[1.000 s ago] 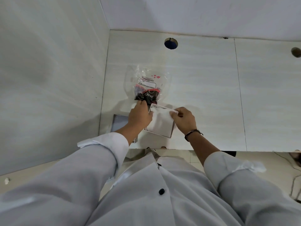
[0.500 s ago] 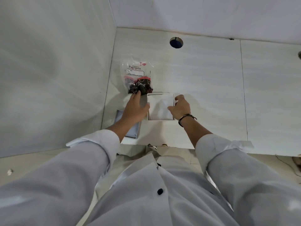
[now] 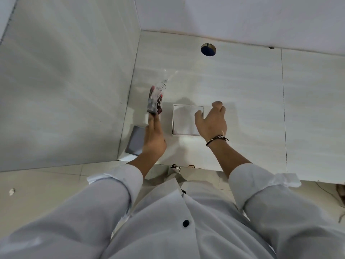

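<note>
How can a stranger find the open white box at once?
Start at the white table in the wall corner. Near its front edge, between the left hand, which pinches a clear bag, and the right hand, lies a square box. It alone is white and open; the flat piece left of it is grey.

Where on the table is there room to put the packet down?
The tabletop is bare between the white box and the round hole, and right of the right hand toward the seam. It is crowded near the left wall, around the left hand, the plastic packet and the grey tray.
</note>
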{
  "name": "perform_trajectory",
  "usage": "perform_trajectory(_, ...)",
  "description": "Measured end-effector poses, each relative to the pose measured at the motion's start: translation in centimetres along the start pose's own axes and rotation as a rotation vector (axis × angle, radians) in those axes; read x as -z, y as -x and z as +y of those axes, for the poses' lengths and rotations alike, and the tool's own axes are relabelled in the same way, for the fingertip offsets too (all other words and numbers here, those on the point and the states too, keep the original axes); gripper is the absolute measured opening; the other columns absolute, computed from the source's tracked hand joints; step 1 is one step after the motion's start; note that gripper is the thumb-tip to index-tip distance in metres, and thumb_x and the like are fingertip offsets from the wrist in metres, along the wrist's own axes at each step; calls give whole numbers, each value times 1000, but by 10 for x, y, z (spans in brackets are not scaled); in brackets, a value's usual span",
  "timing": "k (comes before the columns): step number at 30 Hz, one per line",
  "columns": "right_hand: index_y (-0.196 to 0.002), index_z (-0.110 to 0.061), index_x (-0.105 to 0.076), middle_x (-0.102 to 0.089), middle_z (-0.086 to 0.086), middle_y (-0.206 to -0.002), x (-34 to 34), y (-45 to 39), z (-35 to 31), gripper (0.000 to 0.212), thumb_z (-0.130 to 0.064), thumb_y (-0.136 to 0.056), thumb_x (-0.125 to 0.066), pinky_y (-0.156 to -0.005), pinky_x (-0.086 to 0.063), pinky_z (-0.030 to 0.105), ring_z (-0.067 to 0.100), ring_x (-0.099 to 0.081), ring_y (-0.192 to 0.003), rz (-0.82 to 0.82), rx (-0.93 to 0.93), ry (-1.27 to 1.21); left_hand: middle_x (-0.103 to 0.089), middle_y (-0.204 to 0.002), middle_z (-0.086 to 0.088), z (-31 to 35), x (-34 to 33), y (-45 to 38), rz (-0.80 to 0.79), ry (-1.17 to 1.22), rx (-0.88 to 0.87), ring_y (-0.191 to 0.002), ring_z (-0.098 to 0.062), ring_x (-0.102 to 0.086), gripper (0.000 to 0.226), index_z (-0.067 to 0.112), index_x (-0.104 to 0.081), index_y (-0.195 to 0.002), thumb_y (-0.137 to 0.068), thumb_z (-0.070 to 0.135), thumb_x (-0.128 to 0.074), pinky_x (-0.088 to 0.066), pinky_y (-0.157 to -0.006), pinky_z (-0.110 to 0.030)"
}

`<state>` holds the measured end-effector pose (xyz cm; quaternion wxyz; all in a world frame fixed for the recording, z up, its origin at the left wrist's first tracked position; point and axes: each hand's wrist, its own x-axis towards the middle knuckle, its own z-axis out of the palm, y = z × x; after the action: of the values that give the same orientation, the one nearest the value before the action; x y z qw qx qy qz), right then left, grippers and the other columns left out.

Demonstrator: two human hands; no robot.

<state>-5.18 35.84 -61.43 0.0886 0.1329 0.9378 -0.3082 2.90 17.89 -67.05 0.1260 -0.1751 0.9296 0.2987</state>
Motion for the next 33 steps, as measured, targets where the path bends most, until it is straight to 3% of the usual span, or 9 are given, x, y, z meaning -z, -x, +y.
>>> perform_trajectory(3, -132, -8, -45, -56, 7, -131, 2, 6, -16, 53, -41, -93, -60, -71, -46, 34, 30, -66, -97, -43, 28, -68, 9, -173, 1, 5, 19, -9, 94, 234, 18, -127, -36, -57, 113, 18, -1, -165, -76, -13, -64, -57, -94, -40)
perform_trajectory(8, -120, -12, -58, -66, -8, -88, 3, 2, -45, 43, -46, -94, -63, -84, -51, 35, 21, -66, -95, -181, -7, -319, -26, -162, -14, 38, 80, -34, 323, 636, -82, -91, -7, -67, 84, 6, -33, -152, -73, -4, -60, -54, -75, -18)
perform_trajectory(12, -126, -16, -60, -70, -5, -108, 3, -12, -59, 64, -66, -87, -64, -96, -50, 37, 20, -66, -105, -506, 6, -423, -56, -140, -12, 66, 111, -41, 200, 969, -88, -91, -1, -74, 77, 11, -37, -147, -74, 1, -57, -56, -83, -21)
perform_trajectory(15, -120, 0, -67, -74, 14, -107, 6, -18, -51, 55, -47, -91, -71, -87, -58, 43, 29, -70, -92, -734, -125, -860, -61, -128, -12, 77, 113, -39, 36, 1206, -51, -95, -5, -72, 74, 16, -42, -144, -74, -2, -58, -56, -92, -32)
perform_trajectory(18, -122, 6, -66, -73, 16, -103, 11, -22, -31, 42, -26, -96, -71, -78, -59, 42, 30, -69, -87, -570, -150, -975, -62, -125, -16, 70, 102, -42, -18, 1269, -1, -107, -17, -66, 68, 18, -48, -137, -74, -2, -62, -54, -96, -37)
perform_trajectory(23, -121, -14, -65, -67, 0, -113, 12, -31, 9, 28, -30, -98, -65, -94, -55, 41, 24, -65, -105, -233, -17, -570, -62, -130, -10, 47, 72, -49, -14, 1164, 16, -110, -15, -68, 53, 15, -59, -126, -77, -2, -67, -53, -100, -34)
perform_trajectory(27, -135, -12, -60, -58, 6, -129, -1, -34, 22, 40, -33, -101, -63, -92, -42, 28, 22, -57, -110, -186, 27, -349, -26, -165, -1, 41, 46, -44, -23, 872, 49, -119, -14, -63, 83, 24, -36, -152, -83, 8, -79, -54, -85, -13)
perform_trajectory(30, -123, -9, -65, -49, 16, -132, -26, -32, 27, 35, -33, -99, -66, -99, -37, 28, 33, -51, -116, -109, 87, -211, -10, -169, 2, 40, 30, -38, -95, 719, 55, -123, -16, -61, 104, 19, -15, -164, -85, 10, -81, -53, -92, -21)
perform_trajectory(33, -111, -10, -69, -53, 16, -124, -44, -28, 30, 31, -36, -95, -67, -101, -44, 42, 38, -51, -111, -19, 116, -179, -5, -170, 0, 37, 22, -38, -137, 674, 49, -129, -17, -61, 104, 17, -10, -165, -87, 3, -77, -52, -103, -28)
